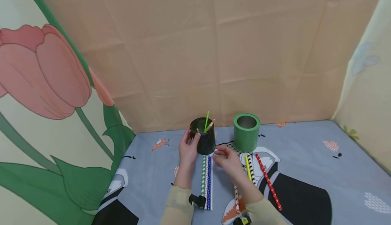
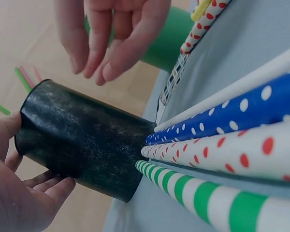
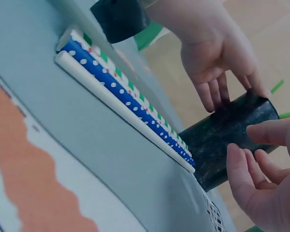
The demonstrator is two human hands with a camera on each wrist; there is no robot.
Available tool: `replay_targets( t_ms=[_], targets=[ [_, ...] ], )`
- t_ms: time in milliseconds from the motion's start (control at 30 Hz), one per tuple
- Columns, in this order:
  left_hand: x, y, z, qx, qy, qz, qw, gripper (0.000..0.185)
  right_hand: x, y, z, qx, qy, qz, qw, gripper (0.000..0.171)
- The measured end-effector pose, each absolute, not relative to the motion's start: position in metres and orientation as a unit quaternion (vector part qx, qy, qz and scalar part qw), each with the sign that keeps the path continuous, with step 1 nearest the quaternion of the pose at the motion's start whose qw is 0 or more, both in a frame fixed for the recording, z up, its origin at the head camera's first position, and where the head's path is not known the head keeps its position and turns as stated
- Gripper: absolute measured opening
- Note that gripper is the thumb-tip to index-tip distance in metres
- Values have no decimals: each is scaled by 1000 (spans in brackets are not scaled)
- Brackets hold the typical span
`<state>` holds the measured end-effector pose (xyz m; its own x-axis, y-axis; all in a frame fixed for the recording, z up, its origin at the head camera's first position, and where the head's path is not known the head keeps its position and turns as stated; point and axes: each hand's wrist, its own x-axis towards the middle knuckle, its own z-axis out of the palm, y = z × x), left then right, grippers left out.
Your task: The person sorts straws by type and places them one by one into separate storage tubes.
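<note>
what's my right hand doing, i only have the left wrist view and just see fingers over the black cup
Observer: In the head view the right hand hovers open beside the black cup, holding nothing.
Operator: are any straws lying to the right of it
Observer: Yes, a yellow straw, a black-and-white straw and a red dotted straw lie on the cloth in front of the green cup.
Operator: is anything in the green cup
Observer: It looks empty; only the black cup holds straws, with the left hand gripping its side.
</note>
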<state>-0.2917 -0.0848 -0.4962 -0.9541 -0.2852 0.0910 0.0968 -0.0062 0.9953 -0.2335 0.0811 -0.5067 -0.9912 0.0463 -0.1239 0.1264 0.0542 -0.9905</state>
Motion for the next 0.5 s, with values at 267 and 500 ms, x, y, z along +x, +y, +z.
replay_targets(
  t_ms=[267, 500],
  targets=[
    [-292, -85, -496, 64, -689, -709, 134, 62, -228, 74, -509, 51, 758, -647, 67, 51],
    [-293, -86, -498, 60, -684, -712, 145, 62, -225, 74, -510, 53, 766, -637, 76, 51]
  ],
)
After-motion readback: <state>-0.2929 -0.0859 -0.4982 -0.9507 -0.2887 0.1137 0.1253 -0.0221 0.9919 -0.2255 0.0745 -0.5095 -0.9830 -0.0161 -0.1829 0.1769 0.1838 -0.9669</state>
